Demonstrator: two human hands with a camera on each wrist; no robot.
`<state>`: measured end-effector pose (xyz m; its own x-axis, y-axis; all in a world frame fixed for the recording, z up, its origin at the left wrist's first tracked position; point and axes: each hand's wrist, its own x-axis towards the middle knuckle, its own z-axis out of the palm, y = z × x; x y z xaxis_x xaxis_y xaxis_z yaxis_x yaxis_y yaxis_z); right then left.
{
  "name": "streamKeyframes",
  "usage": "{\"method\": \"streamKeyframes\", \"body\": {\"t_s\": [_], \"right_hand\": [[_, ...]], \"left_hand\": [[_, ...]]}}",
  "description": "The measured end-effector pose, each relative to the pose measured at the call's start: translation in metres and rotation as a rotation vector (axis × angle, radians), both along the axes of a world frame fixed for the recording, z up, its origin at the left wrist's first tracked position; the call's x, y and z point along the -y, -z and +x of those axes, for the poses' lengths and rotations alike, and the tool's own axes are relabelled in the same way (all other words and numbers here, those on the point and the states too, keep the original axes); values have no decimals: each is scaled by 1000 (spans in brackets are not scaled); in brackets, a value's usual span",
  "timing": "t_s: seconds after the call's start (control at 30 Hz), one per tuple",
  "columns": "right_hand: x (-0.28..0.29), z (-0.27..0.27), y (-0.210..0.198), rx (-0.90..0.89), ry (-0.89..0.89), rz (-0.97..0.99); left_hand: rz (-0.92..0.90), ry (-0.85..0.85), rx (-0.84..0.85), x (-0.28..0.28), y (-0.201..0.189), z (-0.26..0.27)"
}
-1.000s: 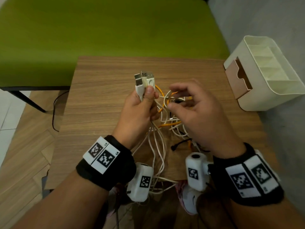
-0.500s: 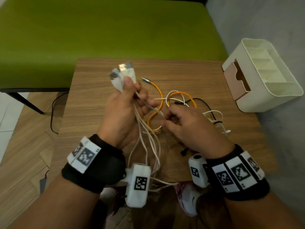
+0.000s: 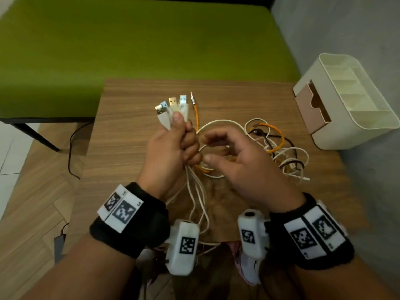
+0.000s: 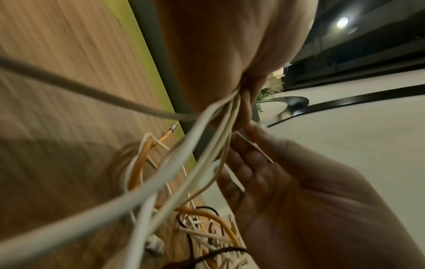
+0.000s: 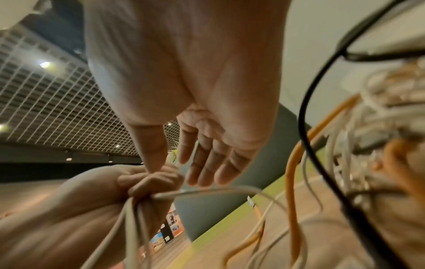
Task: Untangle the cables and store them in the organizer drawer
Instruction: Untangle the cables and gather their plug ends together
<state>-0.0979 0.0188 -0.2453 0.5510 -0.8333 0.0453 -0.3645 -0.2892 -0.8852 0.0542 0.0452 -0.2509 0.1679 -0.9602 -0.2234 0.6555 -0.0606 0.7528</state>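
My left hand (image 3: 173,144) grips a bunch of white cables (image 3: 194,191) in a fist, their USB plugs (image 3: 171,106) fanned out above my thumb. The cords hang below the fist (image 4: 220,127) toward the table's near edge. My right hand (image 3: 229,156) hovers just right of the fist with fingers relaxed and spread (image 5: 207,163), holding nothing. A tangle of white, orange and black cables (image 3: 272,146) lies on the wooden table (image 3: 134,135) to the right. An orange cable's jack plug (image 3: 192,98) points away beside the USB plugs.
A cream organizer (image 3: 350,100) with a pinkish drawer (image 3: 311,107) partly pulled out stands at the table's right edge. A green bench (image 3: 129,40) runs behind the table. A grey wall is on the right.
My left hand has brought the plug bunch back toward the middle. The right hand has let go of the tangle, lifted and opened beside the fist. The tangle now lies spread to the right.
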Motion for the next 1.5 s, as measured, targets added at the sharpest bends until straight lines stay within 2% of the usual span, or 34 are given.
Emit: {"method": "streamKeyframes", "body": {"t_s": [0.07,0.2,0.27,0.33,0.47,0.6,0.8,0.97,1.07,1.2,1.3,1.33,1.4,1.5], "right_hand": [[-3,5,9,22,-66,101],[9,-8,14,-249,-149,15],[14,-14,16,-313,-148,25],[17,-15,18,-326,-104,-30],[17,-12,13,-176,-4,-119],[14,-10,1,-89,19,-261],[17,-14,3,-124,-69,-371],[23,-22,5,-274,-50,-362],[32,-30,8,-385,16,-392],[45,-49,8,-411,195,-409],[45,-47,11,-541,241,-440],[43,-44,11,-535,214,-449],[37,-35,6,-386,111,-407],[26,-22,-3,-165,52,-199]], "left_hand": [[-2,10,0,-1,-1,-3],[-29,-10,-91,2,-6,17],[-30,-11,-60,3,-6,29],[-19,13,72,2,-2,30],[-1,155,516,-2,8,19],[-14,342,678,-6,5,15],[48,562,691,-7,-5,25],[69,626,555,-11,-10,30],[61,608,457,-12,-12,37],[7,501,237,-12,-14,68],[32,464,262,-11,-13,70],[46,458,292,-11,-12,66],[53,458,322,-10,-12,58],[39,469,319,-10,-14,55]]}}
